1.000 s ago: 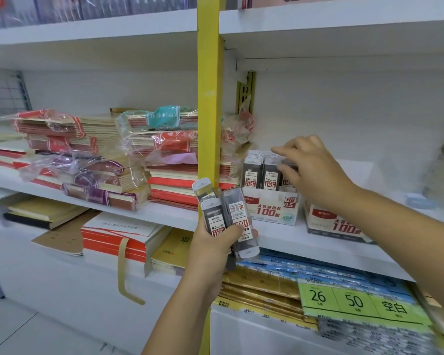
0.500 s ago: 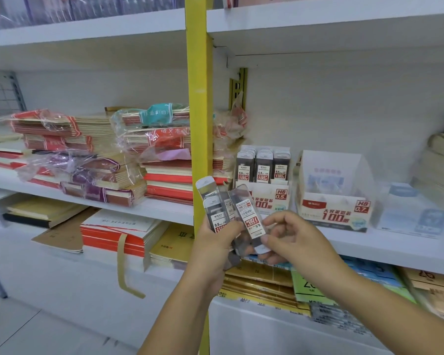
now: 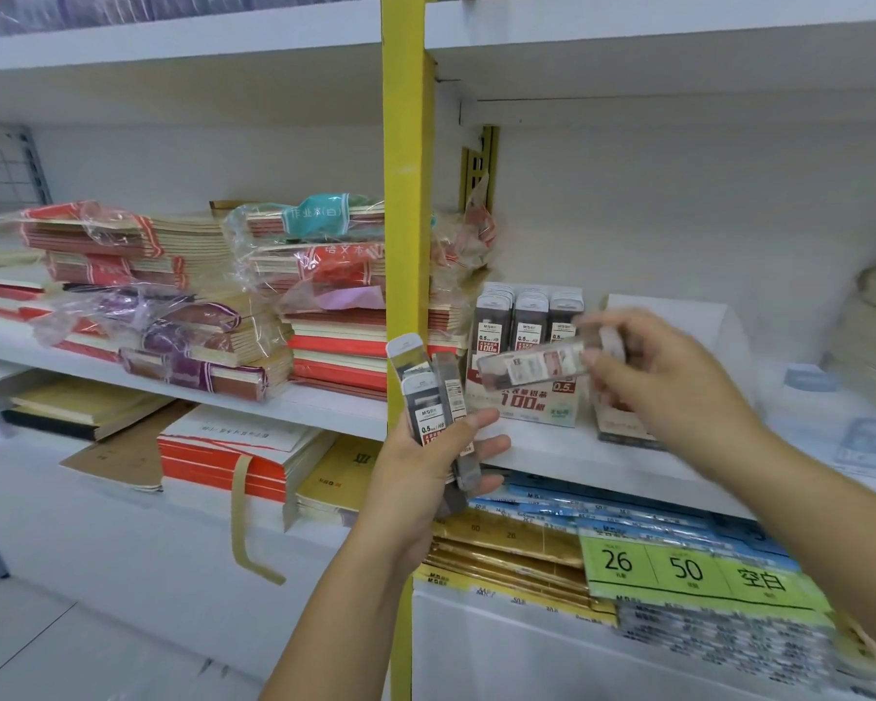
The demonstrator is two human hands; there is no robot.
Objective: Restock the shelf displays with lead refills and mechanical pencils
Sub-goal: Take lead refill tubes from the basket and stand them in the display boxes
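left hand (image 3: 418, 478) grips three refill cases (image 3: 428, 412), right hand (image 3: 671, 392) pinches one case (image 3: 532, 369)

Left hand (image 3: 426, 478) grips several refill cases (image 3: 428, 412) upright; right hand (image 3: 668, 392) pinches one refill case (image 3: 532, 369) sideways.

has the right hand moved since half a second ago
Yes. The right hand rose from the shelf edge to in front of the 0.5 display box, pinching one lead refill case.

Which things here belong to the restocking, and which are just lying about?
In the job: single refill case in the right hand; refill bundle in the left hand; 0.5 display box.
Lying about: wrapped notebook stacks; green price card; gold folders.
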